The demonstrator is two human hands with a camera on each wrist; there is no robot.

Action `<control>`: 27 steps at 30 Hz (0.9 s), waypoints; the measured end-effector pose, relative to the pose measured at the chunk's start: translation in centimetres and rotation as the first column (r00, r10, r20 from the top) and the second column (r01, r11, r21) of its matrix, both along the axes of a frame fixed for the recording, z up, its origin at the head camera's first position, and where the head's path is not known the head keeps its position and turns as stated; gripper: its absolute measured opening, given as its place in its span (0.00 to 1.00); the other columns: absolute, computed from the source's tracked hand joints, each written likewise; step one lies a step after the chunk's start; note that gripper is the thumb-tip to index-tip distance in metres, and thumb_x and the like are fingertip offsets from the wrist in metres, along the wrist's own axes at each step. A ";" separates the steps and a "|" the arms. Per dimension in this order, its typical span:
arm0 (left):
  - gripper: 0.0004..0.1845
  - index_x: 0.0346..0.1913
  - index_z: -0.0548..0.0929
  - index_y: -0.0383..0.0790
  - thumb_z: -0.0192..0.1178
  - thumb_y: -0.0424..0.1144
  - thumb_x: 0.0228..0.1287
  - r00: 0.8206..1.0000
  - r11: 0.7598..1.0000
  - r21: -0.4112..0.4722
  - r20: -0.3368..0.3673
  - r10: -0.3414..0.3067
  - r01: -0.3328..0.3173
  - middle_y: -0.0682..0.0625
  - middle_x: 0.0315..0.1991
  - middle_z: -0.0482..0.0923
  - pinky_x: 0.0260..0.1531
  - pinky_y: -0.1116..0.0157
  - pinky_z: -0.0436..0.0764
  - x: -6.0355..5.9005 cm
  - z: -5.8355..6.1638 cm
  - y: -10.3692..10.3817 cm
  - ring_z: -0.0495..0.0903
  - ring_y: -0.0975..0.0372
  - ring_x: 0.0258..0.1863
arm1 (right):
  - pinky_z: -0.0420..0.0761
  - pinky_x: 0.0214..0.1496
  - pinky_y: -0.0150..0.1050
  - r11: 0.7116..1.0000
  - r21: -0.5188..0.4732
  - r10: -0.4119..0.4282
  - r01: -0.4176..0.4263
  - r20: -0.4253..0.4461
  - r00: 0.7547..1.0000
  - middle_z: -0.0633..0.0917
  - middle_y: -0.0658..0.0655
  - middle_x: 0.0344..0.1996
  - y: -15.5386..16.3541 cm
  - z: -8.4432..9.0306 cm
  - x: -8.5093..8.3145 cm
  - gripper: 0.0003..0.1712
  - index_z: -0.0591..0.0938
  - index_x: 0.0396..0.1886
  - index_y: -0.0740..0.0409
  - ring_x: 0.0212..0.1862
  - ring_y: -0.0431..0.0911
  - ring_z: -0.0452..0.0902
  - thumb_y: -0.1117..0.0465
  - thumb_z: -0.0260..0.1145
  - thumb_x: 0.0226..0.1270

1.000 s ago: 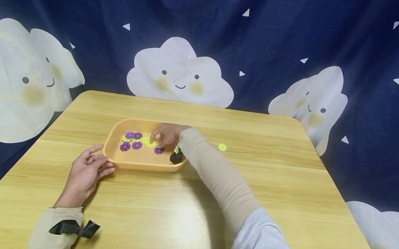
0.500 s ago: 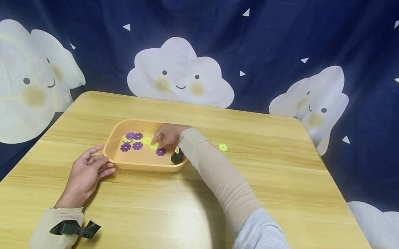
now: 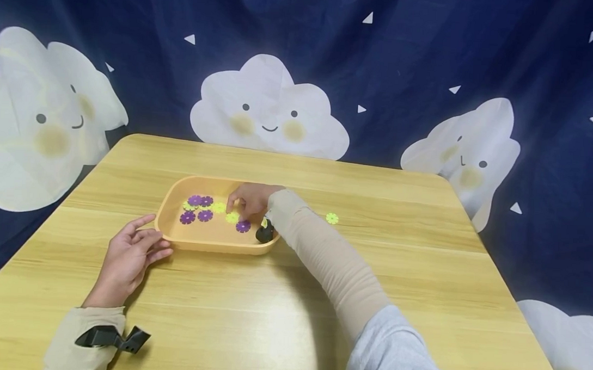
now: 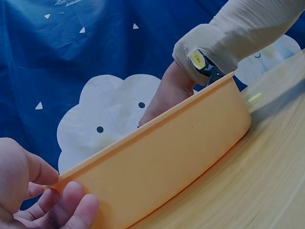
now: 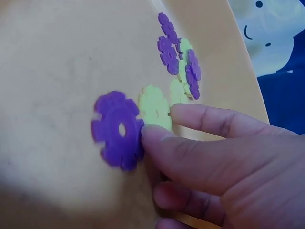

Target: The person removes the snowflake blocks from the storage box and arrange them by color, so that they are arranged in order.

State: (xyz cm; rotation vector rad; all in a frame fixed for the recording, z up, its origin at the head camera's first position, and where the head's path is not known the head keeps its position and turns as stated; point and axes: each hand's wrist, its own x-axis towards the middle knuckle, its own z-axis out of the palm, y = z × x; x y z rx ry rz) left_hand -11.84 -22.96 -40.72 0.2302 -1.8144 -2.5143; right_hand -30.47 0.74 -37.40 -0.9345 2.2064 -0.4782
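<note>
Orange tray point(image 3: 211, 245), on surface point(image 3: 282, 310). Right hand point(image 3: 249, 199) inside it, fingertips point(image 5: 155, 133) touching a yellow disc point(image 5: 155, 110), seemingly pinching it; purple disc point(image 5: 119, 129) just beside. Left hand point(image 3: 127, 258), fingers relaxed and spread, touches the tray's near-left corner.
</note>
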 end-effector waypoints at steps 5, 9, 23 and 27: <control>0.22 0.62 0.66 0.44 0.58 0.31 0.69 1.000 1.000 0.013 -0.010 -0.004 0.004 0.48 0.36 0.77 0.34 0.65 0.87 -0.1 -0.1 0.0 0.84 0.62 0.30 | 0.76 0.28 0.29 0.998 -0.048 -0.043 0.046 0.067 0.997 0.78 0.53 0.21 0.2 0.2 0.4 0.17 0.80 0.48 0.54 0.24 0.41 0.73 0.72 0.68 0.61; 0.22 0.62 0.67 0.44 0.58 0.31 0.69 1.000 1.000 0.012 -0.011 -0.001 0.001 0.48 0.36 0.77 0.34 0.66 0.87 -0.1 -0.1 0.0 0.84 0.62 0.30 | 0.84 0.34 0.32 0.996 -0.058 -0.066 0.073 0.116 0.991 0.80 0.56 0.25 0.4 0.3 0.7 0.17 0.79 0.45 0.56 0.27 0.45 0.79 0.75 0.68 0.59; 0.20 0.60 0.68 0.47 0.55 0.29 0.70 1.000 1.000 0.008 0.005 0.006 -0.006 0.49 0.35 0.77 0.33 0.66 0.87 -0.1 0.1 0.0 0.84 0.62 0.29 | 0.85 0.41 0.34 0.994 -0.059 -0.084 0.093 0.148 0.985 0.77 0.59 0.32 0.5 0.8 1.5 0.21 0.77 0.51 0.61 0.34 0.48 0.80 0.75 0.68 0.59; 0.20 0.60 0.68 0.47 0.54 0.28 0.70 1.000 1.000 0.003 0.009 0.006 -0.006 0.50 0.35 0.77 0.33 0.66 0.87 -0.1 0.2 0.0 0.83 0.62 0.29 | 0.87 0.42 0.43 0.976 -0.056 -0.188 0.210 0.266 0.945 0.73 0.63 0.36 0.5 1.6 2.3 0.23 0.75 0.53 0.67 0.35 0.55 0.83 0.82 0.64 0.57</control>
